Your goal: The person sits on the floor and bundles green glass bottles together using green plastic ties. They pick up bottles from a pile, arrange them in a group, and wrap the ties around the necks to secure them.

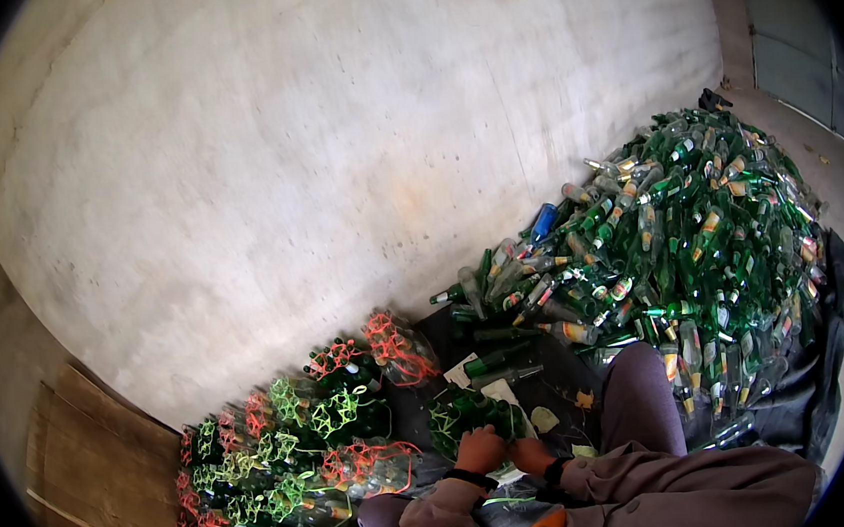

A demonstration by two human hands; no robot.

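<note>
Between my knees stands a bundle of green glass bottles [467, 410] with green plastic twine [442, 421] laced around it. My left hand [481, 450] is at the near side of this bundle, fingers bent in towards the bottles. Close beside it, almost touching, my right hand [531, 456] is at the bundle's near right edge. Whether either hand pinches the twine is too small to tell. A loose length of green twine [509, 500] lies below my wrists. A pale flat board or block [505, 392] shows behind and right of the bundle.
A large heap of loose glass bottles [691, 240] rises at the right against the wall [382, 154]. Several bundles tied with red and green twine [281, 456] stand in rows at left. Dark sheeting [822, 364] covers the floor. Brown boards [100, 457] lie at far left.
</note>
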